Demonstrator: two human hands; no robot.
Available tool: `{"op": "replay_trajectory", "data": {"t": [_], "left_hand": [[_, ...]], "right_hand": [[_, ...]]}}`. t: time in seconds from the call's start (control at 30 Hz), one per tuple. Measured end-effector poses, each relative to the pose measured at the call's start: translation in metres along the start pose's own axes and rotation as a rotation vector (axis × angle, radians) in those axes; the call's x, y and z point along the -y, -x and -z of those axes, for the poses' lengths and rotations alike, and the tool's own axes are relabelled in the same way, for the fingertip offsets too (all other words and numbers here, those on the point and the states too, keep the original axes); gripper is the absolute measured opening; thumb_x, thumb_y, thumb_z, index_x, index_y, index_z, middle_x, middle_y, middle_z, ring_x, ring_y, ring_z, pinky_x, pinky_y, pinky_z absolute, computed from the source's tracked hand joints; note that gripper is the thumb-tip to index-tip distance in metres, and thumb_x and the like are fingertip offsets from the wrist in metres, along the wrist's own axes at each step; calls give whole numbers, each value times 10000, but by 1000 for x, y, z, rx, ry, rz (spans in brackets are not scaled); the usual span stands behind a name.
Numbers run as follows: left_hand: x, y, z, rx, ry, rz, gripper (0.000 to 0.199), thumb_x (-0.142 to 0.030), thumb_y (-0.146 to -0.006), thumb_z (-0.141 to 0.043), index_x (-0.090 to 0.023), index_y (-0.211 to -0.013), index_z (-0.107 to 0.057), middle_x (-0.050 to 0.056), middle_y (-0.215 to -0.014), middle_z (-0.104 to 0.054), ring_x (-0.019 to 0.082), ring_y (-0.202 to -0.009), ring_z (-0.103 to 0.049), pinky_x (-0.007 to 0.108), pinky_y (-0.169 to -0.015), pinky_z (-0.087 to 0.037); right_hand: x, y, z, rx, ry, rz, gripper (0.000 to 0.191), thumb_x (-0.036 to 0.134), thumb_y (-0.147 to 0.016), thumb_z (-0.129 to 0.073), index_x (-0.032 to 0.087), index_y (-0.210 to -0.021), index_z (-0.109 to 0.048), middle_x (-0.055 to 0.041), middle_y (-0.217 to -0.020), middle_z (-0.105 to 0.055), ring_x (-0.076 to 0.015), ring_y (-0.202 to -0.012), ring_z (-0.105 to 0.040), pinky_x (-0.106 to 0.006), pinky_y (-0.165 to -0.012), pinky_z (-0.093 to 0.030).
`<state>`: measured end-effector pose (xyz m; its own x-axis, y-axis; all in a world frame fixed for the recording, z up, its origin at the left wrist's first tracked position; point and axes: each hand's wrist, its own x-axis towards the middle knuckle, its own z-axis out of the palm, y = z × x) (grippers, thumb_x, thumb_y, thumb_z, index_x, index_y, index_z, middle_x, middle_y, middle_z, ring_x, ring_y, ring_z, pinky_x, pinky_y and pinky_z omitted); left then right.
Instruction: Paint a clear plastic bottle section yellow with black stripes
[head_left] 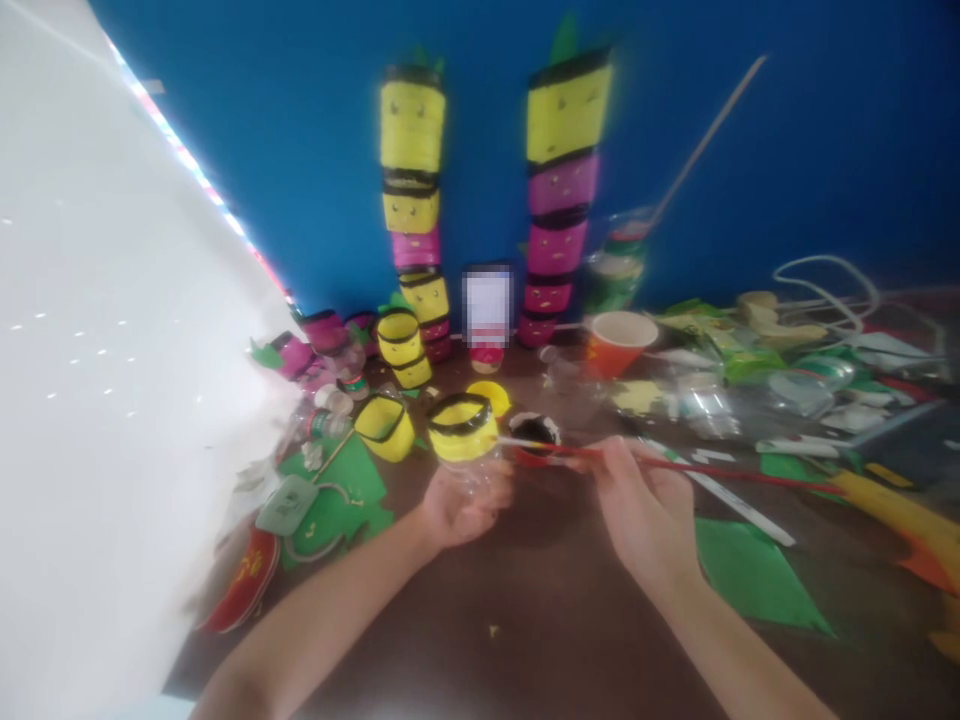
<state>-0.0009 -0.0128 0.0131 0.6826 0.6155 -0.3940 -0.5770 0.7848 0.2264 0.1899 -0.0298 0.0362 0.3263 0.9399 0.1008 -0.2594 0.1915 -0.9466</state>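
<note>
My left hand (466, 508) is wrapped round the clear lower part of a cut plastic bottle (463, 443), whose upper band is painted yellow with a black rim. In my right hand (646, 500) is a thin red-handled paintbrush (559, 449), pinched between the fingers. Its pale tip points left and meets or nearly meets the yellow band; blur hides which. Just behind the brush sits a small pot of dark paint (535, 436). A round yellow lid or dish (489, 397) lies behind the bottle, and a yellow painted cup (384, 428) stands to its left.
Two stacks of yellow and magenta painted cups (413, 130) rise against the blue wall. An orange paper cup (621, 343) stands behind my right hand. Green sheets (757, 568), a white pen (742, 505) and plastic bottles (709, 405) lie rightward; a red oval object (244, 585) lies left.
</note>
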Motion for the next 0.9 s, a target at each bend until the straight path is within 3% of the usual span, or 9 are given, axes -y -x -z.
{"op": "replay_trajectory", "data": {"t": [0.1, 0.3, 0.43, 0.53, 0.73, 0.9], "left_hand": [[-1, 0, 1, 3, 14, 0, 332, -281, -898, -355, -86, -793, -602, -8, -591, -357, 69, -448, -264, 96, -304, -188], [1, -1, 0, 9, -28, -7, 317, -268, -890, -380, -72, -812, -616, -13, -580, -336, 74, -446, -262, 109, -308, -183], [0, 1, -1, 32, -37, 21, 321, -262, -894, -379, -74, -774, -609, -16, -569, -346, 59, -425, -258, 95, -294, -169], [-3, 2, 2, 87, -47, 36, 298, -246, -888, -386, -86, -749, -597, -28, -553, -334, 46, -405, -233, 80, -285, -126], [-5, 3, 11, 218, -148, 148, 278, -277, -872, -422, -99, -774, -611, -45, -486, -330, 37, -339, -153, 110, -270, -43], [-6, 5, 8, 241, -145, 133, 292, -278, -879, -418, -98, -765, -618, -45, -467, -342, 25, -314, -120, 113, -271, -24]], "right_hand": [[3, -4, 3, -45, -48, 12, 252, 464, -727, -741, 231, -673, -663, -19, -592, -658, -193, -581, -657, -344, -606, -555], [8, 2, -3, 73, -37, -7, 252, 490, -739, -721, 252, -668, -672, -36, -593, -671, -196, -527, -637, -359, -552, -558], [4, -1, 0, 10, 58, 41, 256, 481, -770, -693, 242, -683, -668, -52, -593, -668, -215, -569, -651, -374, -579, -565], [6, -6, 3, -39, -7, 52, 252, 456, -756, -714, 233, -657, -655, -22, -589, -650, -172, -527, -624, -335, -569, -558], [7, -3, 1, 95, -32, -22, 296, 505, -716, -736, 221, -667, -666, -15, -585, -660, -165, -519, -631, -310, -547, -551], [6, -6, 3, -14, 16, 30, 262, 491, -754, -706, 250, -668, -652, -26, -580, -652, -200, -554, -642, -362, -584, -558]]}}
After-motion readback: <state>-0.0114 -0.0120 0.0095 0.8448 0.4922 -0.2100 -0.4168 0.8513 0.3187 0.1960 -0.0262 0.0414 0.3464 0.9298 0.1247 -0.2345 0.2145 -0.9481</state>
